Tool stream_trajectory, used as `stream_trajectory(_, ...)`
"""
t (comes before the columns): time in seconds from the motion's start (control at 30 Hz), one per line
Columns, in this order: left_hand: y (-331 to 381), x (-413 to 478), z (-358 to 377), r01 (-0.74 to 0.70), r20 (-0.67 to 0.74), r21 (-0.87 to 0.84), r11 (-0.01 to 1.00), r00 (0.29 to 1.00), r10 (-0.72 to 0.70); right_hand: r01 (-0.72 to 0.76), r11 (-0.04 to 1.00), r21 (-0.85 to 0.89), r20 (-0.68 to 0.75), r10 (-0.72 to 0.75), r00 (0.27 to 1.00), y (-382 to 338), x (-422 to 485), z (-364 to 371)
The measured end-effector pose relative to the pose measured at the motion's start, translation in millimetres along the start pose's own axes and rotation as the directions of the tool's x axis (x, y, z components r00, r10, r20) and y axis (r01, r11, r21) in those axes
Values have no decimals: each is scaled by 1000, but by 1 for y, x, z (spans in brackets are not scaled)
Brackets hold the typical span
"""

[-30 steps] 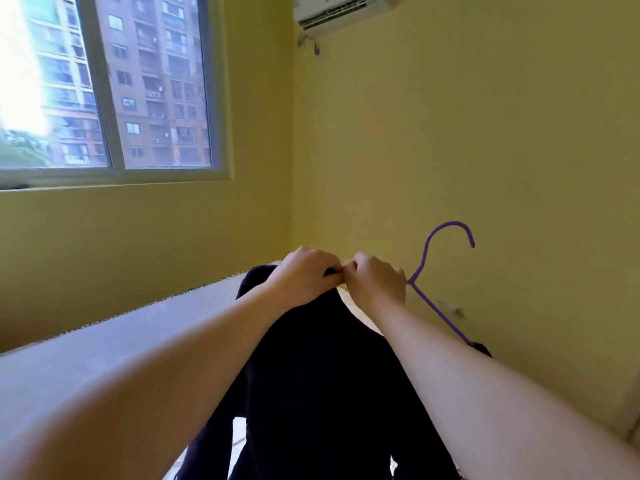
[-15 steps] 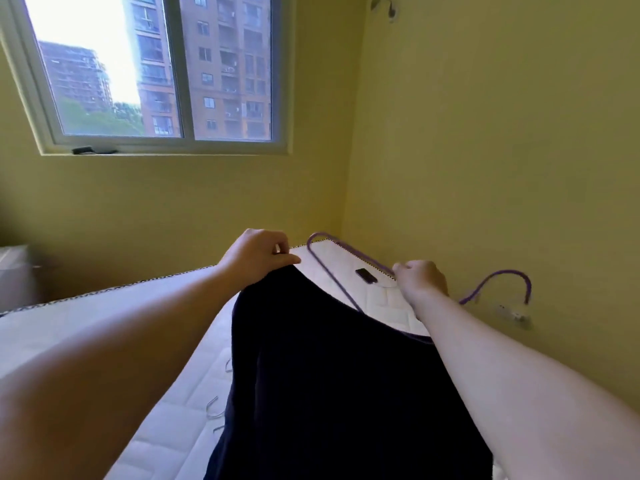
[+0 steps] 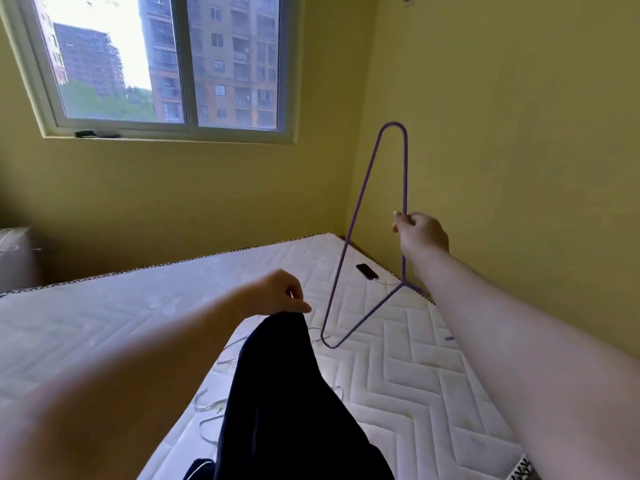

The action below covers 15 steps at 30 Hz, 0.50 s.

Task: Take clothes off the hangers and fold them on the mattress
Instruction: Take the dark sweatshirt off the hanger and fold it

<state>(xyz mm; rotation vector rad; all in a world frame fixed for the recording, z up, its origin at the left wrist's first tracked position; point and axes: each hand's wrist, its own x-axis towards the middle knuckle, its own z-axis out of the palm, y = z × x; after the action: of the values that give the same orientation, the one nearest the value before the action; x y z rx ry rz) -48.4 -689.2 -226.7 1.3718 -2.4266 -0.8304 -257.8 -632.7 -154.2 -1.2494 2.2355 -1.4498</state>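
A dark navy garment (image 3: 294, 403) hangs from my left hand (image 3: 277, 294), which pinches its top edge above the white quilted mattress (image 3: 398, 375). My right hand (image 3: 420, 233) is raised to the right and grips a thin purple hanger (image 3: 363, 188) by one of its sides. The hanger is bare and tilted on end, one corner pointing up toward the wall, its lower corner hovering just above the mattress. The garment is free of the hanger and its lower part runs out of view at the bottom.
Several pale wire hangers (image 3: 211, 410) lie on the mattress left of the garment. A dark phone (image 3: 367, 271) with a cable rests near the mattress's far right edge. Yellow walls close in behind and to the right, with a window (image 3: 166, 64) at the back.
The purple hanger has come out of the garment; my right hand lifted it up and to the right. My left hand kept the garment and lowered it toward the mattress.
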Motion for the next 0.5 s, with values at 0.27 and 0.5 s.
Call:
stream_trajectory(0.27,-25,35,22,117,-39,-60,991,992,-119,-293,945,144,99,281,955,55,11,49)
stream_trajectory(0.5,-71,73,71,289,-67,-93,953,953,-295,-570,734,369,123,570,813,131,33,124)
